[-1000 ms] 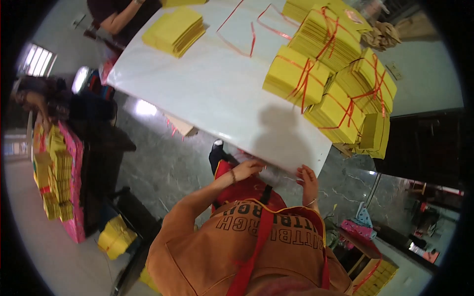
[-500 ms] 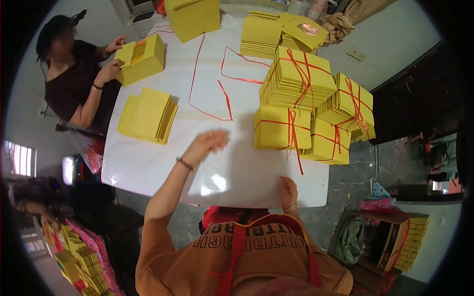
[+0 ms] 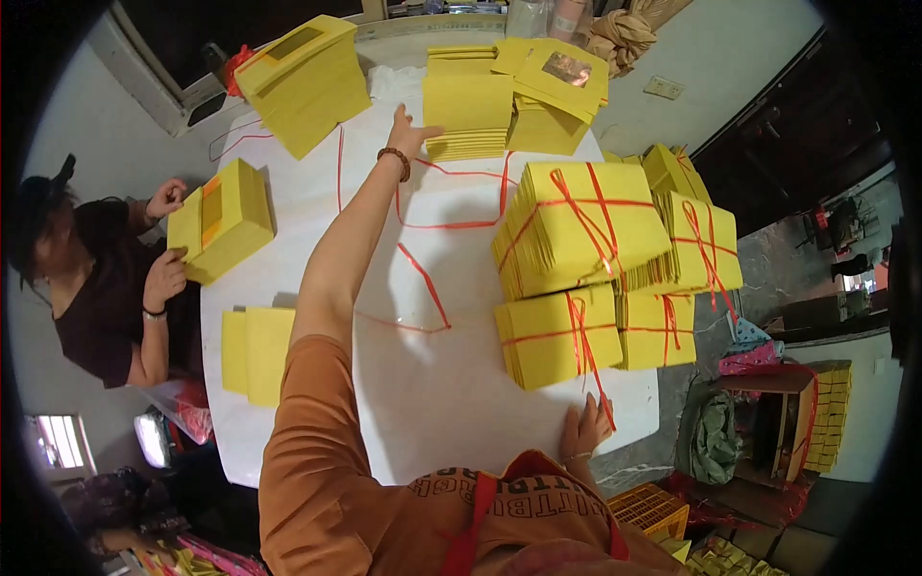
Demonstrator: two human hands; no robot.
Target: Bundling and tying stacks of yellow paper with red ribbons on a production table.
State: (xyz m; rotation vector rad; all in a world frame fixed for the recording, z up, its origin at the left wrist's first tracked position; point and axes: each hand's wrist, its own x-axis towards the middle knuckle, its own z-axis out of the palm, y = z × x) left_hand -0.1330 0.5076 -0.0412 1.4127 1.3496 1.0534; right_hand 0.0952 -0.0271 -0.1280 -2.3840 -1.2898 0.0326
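Observation:
My left arm stretches across the table. At its end my left hand point(image 3: 411, 136) is open, fingers apart, with a fingertip at the left edge of a stack of flat yellow card pieces point(image 3: 468, 104); whether it touches them I cannot tell. Close to the table's right front edge, my right hand point(image 3: 584, 429) lies open and holds nothing I can see. The loose tail of a red ribbon hangs beside its fingers, from a tied yellow bundle point(image 3: 559, 336). Between my arms, a loose red ribbon point(image 3: 424, 285) lies on the white table point(image 3: 432, 384).
Several ribbon-tied yellow bundles point(image 3: 595, 221) are piled at the right. Another person point(image 3: 106, 278) at the left handles a yellow stack point(image 3: 240, 216). A tall yellow stack point(image 3: 307, 91) stands far left; my arm partly covers loose yellow pieces point(image 3: 267, 350). Windowed yellow pieces point(image 3: 567, 82) lie far right.
My left hand has reached forward to the far yellow stack. My right hand stays near the right front edge. The whole view has shifted; the other person still handles the yellow stack.

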